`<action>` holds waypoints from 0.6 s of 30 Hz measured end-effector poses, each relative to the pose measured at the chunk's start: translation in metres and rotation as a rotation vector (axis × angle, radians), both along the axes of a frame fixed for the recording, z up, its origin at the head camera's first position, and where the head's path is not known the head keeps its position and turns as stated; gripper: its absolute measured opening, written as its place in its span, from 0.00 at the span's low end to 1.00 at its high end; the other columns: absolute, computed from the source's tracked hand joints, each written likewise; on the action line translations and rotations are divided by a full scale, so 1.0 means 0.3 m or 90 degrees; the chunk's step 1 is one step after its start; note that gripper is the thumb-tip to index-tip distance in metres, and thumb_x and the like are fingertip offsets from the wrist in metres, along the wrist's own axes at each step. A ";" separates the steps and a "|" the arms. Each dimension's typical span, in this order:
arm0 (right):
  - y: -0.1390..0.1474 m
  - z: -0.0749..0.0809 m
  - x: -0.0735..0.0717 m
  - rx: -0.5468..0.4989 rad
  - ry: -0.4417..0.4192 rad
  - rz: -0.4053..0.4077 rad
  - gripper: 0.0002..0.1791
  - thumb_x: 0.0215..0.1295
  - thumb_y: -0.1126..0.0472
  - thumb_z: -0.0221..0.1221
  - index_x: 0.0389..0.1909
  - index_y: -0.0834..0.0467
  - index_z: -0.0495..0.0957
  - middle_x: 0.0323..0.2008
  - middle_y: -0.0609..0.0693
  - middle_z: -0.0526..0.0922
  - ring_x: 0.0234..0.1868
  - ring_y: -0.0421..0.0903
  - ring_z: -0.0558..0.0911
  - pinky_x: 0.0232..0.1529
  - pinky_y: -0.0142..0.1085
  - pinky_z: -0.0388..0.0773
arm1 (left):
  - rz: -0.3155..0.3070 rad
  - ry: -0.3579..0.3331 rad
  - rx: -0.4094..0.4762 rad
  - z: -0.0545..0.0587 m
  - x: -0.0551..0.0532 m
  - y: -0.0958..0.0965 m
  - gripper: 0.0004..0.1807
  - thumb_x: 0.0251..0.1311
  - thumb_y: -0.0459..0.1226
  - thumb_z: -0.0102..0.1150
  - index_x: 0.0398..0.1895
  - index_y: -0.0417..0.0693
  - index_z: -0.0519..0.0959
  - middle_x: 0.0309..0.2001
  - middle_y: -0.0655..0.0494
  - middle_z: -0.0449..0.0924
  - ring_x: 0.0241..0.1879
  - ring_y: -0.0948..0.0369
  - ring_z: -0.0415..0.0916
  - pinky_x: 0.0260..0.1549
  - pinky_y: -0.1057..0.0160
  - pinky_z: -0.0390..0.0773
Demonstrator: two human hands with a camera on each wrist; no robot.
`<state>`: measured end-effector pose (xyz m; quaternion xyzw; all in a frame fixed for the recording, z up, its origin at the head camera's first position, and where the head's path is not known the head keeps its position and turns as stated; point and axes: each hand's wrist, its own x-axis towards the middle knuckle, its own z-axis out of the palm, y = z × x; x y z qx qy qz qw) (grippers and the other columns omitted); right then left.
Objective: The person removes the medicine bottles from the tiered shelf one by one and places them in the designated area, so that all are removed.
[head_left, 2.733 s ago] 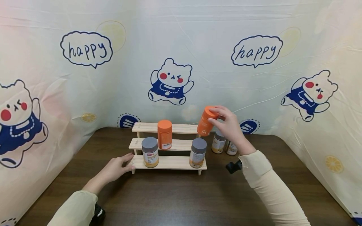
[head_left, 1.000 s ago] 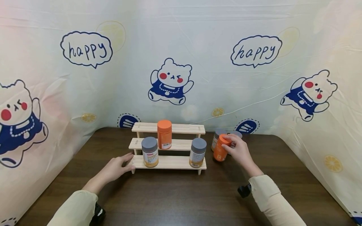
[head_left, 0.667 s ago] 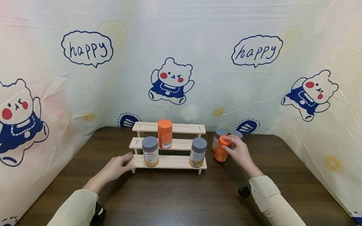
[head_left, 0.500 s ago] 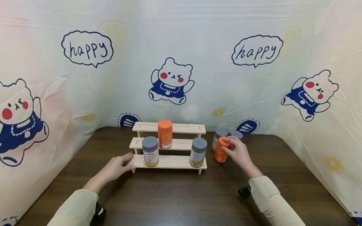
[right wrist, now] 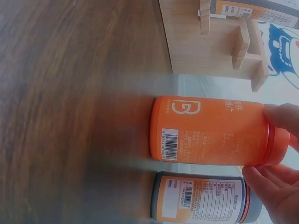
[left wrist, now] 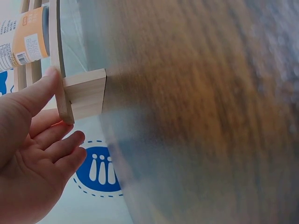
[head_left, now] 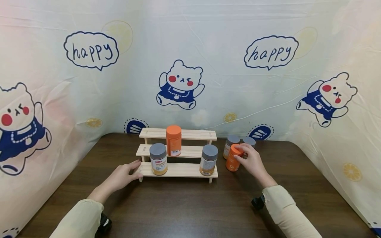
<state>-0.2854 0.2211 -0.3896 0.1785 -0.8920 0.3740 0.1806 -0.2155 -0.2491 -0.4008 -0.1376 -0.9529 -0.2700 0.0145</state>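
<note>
At the right of the rack, my right hand [head_left: 252,160] pinches the orange cap of an orange supplement bottle [head_left: 232,162], between thumb and fingers. The bottle stands upright at the table surface; its label and barcode face the right wrist camera. My left hand [head_left: 122,177] grips the left end of the lowest board of a three-tier wooden display rack [head_left: 183,170], thumb on one face and fingers curled at the other. A second orange bottle [head_left: 174,143] stands on the middle tier. Two grey-capped jars, one left [head_left: 158,160] and one right [head_left: 208,161], sit on the bottom tier.
Behind the held bottle stand two more grey-capped jars, one at the left [head_left: 228,145] and another [head_left: 249,141] partly hidden by the right hand. The brown wooden table [head_left: 178,208] ends at a printed cloth backdrop [head_left: 223,82].
My right hand has carried the orange bottle from the top tier's right end down to the table at the right; over the last second it barely moves. The left hand stays at the rack.
</note>
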 end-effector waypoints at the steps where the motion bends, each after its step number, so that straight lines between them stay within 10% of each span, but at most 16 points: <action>1: 0.001 -0.001 0.000 0.001 0.000 0.000 0.20 0.53 0.68 0.66 0.48 0.67 0.76 0.53 0.64 0.71 0.49 0.59 0.74 0.47 0.48 0.74 | 0.000 -0.001 0.000 0.000 0.000 0.000 0.33 0.57 0.44 0.60 0.60 0.30 0.67 0.61 0.33 0.63 0.58 0.39 0.62 0.52 0.42 0.64; 18: 0.004 0.000 0.007 -0.012 -0.002 0.009 0.21 0.52 0.68 0.66 0.49 0.67 0.77 0.55 0.64 0.70 0.50 0.59 0.74 0.48 0.48 0.73 | 0.002 -0.005 0.001 0.007 0.005 0.004 0.33 0.57 0.44 0.60 0.60 0.30 0.67 0.61 0.33 0.63 0.58 0.39 0.62 0.52 0.42 0.64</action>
